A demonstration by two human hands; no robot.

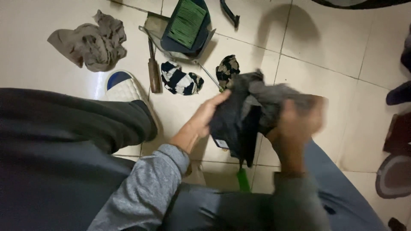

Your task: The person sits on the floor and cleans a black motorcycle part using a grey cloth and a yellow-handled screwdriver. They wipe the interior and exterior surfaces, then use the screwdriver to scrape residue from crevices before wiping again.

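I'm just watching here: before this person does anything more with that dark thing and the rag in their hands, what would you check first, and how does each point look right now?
1. Left hand has hold of the dark part: ok, its fingers lie along the part's left edge.
2. Right hand grips the grey rag: cannot tell, the hand is blurred.
3. Rag lies against the part: ok, it is bunched over the top.
4. Green filter sits apart from the hands: ok, it rests in its dark housing on the floor.
5. Wooden-handled tool within sight: ok, it lies on the tiles beside the slipper.
6. Spare rags nearby: ok, a striped cloth lies on the floor.
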